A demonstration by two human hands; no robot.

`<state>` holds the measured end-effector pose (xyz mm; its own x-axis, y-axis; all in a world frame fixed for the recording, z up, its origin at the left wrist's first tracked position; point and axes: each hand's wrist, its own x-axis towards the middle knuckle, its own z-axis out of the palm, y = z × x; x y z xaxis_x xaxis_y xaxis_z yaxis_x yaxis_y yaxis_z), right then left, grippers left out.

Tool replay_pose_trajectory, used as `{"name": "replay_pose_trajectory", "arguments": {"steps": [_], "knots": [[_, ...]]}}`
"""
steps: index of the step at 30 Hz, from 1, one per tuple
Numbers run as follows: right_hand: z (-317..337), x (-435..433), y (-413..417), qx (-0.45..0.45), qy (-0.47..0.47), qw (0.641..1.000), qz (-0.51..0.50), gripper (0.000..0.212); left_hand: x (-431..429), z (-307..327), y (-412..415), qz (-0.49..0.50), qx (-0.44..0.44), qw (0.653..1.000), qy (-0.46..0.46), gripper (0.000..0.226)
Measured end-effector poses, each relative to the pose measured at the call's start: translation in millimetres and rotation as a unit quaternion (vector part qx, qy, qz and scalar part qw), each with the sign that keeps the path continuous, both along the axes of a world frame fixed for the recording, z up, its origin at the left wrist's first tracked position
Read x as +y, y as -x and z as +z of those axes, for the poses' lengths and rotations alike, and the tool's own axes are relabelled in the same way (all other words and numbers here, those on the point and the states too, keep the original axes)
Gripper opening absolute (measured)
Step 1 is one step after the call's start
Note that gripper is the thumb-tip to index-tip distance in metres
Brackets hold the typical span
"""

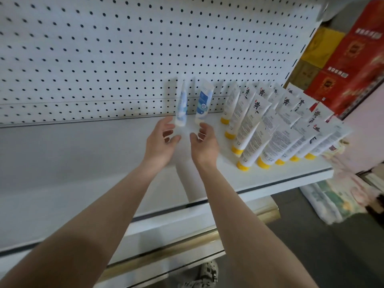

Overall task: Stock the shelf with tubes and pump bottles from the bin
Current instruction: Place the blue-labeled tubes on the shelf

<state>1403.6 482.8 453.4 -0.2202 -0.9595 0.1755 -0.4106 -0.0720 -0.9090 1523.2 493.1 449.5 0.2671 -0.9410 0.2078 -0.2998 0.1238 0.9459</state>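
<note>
On the white shelf point(83, 163), left of the yellow-capped tubes point(249, 129), two blue-and-white tubes point(203, 104) stand cap-down against the pegboard point(104, 48), just beyond the fingertips. Left hand point(161, 142) and right hand point(205, 143) reach forward, palms facing, each grip wide and holding nothing.

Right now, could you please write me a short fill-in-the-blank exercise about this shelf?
1. The white tubes crowded at the right end of the shelf all have ____ caps.
2. Just beyond the left hand and right hand stand ____ blue-and-white tubes.
3. The white back panel behind the shelf is dotted with rows of ____.

Missing words: yellow; two; holes.
</note>
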Motion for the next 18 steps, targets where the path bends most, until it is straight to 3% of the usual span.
{"name": "replay_pose_trajectory", "arguments": {"steps": [9,18], "knots": [[14.7,62.3,-25.5,-0.038,0.027,0.998,0.03,0.036,67.6,8.8,-16.6,0.008,-0.004,0.999,0.042,0.044],[16.8,116.6,-50.3,-0.038,0.058,0.987,0.146,0.031,146.9,15.3,-33.4,0.138,0.059,0.988,0.047,0.036]]}}
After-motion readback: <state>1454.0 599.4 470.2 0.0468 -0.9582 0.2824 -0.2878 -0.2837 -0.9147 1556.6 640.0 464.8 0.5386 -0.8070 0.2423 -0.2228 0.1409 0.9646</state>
